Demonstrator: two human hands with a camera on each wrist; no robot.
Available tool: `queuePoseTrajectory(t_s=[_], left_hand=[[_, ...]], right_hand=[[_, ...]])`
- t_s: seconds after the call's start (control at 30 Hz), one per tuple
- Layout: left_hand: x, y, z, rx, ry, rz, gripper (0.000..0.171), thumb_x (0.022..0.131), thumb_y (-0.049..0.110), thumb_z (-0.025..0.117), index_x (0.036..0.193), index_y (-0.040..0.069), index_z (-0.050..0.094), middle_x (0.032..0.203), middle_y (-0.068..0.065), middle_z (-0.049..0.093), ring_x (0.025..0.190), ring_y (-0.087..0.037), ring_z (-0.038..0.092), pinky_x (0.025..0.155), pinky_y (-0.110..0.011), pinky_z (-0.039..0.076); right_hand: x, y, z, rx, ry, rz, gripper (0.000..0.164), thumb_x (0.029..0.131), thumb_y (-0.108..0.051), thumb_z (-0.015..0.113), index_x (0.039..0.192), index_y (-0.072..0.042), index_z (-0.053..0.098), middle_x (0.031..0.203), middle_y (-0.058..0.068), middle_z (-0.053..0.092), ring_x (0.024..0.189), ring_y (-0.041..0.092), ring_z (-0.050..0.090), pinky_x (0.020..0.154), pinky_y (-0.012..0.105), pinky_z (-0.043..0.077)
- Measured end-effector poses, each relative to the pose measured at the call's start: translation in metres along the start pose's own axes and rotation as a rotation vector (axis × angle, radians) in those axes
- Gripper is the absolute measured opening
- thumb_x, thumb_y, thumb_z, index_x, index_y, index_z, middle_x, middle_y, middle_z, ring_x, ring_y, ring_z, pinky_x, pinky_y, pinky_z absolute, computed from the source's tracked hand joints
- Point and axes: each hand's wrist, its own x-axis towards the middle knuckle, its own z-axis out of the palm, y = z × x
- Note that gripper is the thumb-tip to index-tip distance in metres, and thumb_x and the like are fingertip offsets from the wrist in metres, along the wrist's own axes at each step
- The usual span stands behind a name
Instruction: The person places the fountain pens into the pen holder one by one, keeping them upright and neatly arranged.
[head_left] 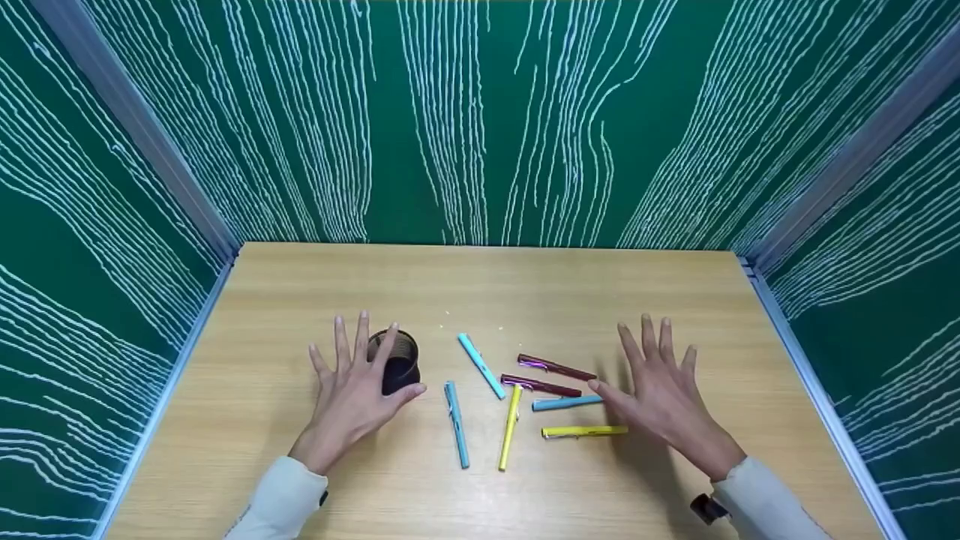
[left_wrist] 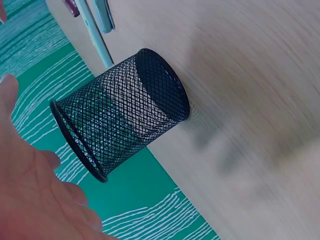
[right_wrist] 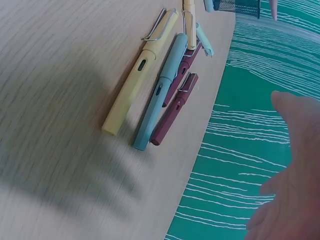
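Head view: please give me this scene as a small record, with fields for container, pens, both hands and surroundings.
Container: black mesh pen cup, upright, no pens visible inside
Pens: two maroon pens, two yellow pens, three blue pens, lying loose
Left hand: fingers spread beside the cup, holds nothing
Right hand: fingers spread near the right-side pens, holds nothing
Surface: wooden tabletop
Background: green panels with wavy white lines
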Motion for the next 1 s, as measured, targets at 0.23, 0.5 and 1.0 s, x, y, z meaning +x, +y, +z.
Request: queuePoseTrajectory(t_s=[0.23, 0.5, 1.0], left_hand=[[0.001, -0.005, 0.0, -0.02, 0.031, -0.005, 0.116, 0.088, 0.092, 0.059, 0.177, 0.024, 0.027, 0.184, -0.02, 0.005, 0.166, -0.053, -0.009, 0.121, -0.089, -0.001], [0.002, -0.013, 0.004, -0.127, 0.089, -0.044, 0.117, 0.089, 0.074, 0.078, 0.177, 0.018, 0.025, 0.182, -0.023, 0.012, 0.167, -0.051, 0.003, 0.125, -0.084, 0.005], [-0.011, -0.031, 0.023, -0.326, 0.289, 0.003, 0.11, 0.088, 0.057, 0.088, 0.17, 0.004, 0.037, 0.172, -0.027, 0.033, 0.162, -0.049, 0.025, 0.125, -0.07, 0.035]], right_hand=[[0.004, -0.005, 0.003, 0.042, 0.037, -0.012, 0.104, 0.099, -0.069, 0.067, 0.172, -0.004, 0.032, 0.18, 0.03, 0.014, 0.166, 0.055, 0.003, 0.123, 0.086, 0.003], [0.008, -0.011, 0.011, 0.114, 0.111, -0.05, 0.092, 0.098, -0.057, 0.075, 0.166, -0.005, 0.043, 0.176, 0.027, 0.029, 0.163, 0.053, 0.022, 0.128, 0.079, 0.015], [0.015, -0.023, 0.031, 0.299, 0.297, -0.148, 0.064, 0.093, -0.03, 0.09, 0.147, -0.005, 0.067, 0.152, 0.019, 0.064, 0.143, 0.042, 0.053, 0.114, 0.073, 0.046]])
